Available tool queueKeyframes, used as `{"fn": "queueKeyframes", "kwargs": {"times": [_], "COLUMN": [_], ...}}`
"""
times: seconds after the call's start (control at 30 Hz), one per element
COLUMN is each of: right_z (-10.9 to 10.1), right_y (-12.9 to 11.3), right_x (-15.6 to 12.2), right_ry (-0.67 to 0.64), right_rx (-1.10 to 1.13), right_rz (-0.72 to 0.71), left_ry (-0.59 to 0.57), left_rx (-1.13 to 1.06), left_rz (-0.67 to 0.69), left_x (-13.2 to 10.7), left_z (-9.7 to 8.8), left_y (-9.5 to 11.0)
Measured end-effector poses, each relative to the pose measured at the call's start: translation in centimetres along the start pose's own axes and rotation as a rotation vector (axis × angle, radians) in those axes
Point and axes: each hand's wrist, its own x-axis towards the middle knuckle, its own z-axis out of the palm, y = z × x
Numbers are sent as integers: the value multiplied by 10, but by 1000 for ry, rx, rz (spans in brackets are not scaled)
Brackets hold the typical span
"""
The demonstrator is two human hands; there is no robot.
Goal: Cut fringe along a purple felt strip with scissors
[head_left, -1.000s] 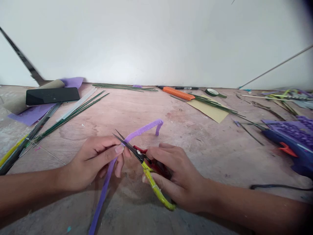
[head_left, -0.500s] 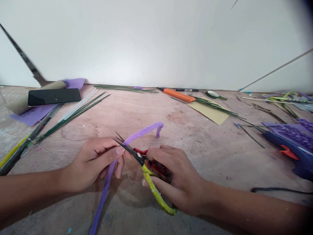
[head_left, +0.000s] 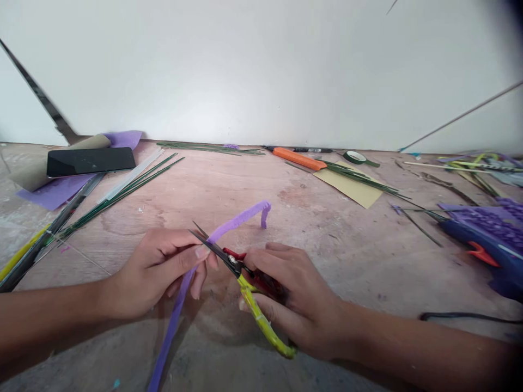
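A long, narrow purple paper strip (head_left: 239, 218) is pinched between the thumb and fingers of my left hand (head_left: 159, 272). Its fringed upper end extends past the fingertips and bends down at the tip; the plain lower part hangs toward the bottom edge of the view. My right hand (head_left: 300, 294) grips scissors (head_left: 232, 261) with dark blades, one yellow-wrapped handle and one red handle. The slightly parted blades lie across the strip right beside my left thumb. Part of the red handle is hidden by my right fingers.
At left, a black phone (head_left: 92, 161) rests on a cardboard tube and purple paper (head_left: 61, 193), near green wires (head_left: 134, 188). Toward the back lie an orange cutter (head_left: 300, 159), green tape (head_left: 354, 157) and tan paper (head_left: 353, 188). A blue glue gun (head_left: 469, 245) lies at right.
Hardly anything differs. The strip's fringed end has shifted very slightly, and the scissor blades remain across the strip. Both hands keep nearly the same place.
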Motion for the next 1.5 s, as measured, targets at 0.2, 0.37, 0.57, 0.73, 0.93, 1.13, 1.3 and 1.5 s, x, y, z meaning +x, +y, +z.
{"fn": "queueKeyframes", "kwargs": {"times": [0.2,0.37,0.57,0.73,0.93,1.13,1.3,1.5], "right_z": [0,1,0,0,1,0,1,1], "right_y": [1,1,0,-1,0,-2,-1,0], "right_x": [0,1,0,-1,0,1,2,1], "right_ry": [-3,-1,17,27,11,7,10,18], "right_rx": [13,29,-14,-47,-28,-40,-54,-35], "right_rz": [-13,-1,26,14,23,21,4,-54], "left_ry": [-30,-27,17,26,45,22,5,-1], "left_rx": [-4,-61,-22,40,66,51,12,-45], "left_rz": [-12,-55,-5,18,18,32,21,-20], "left_x": [3,1,1,2,1,2,2,1], "left_z": [0,1,1,0,0,0,1,0], "left_y": [0,0,4,5,4,5,5,0]}}
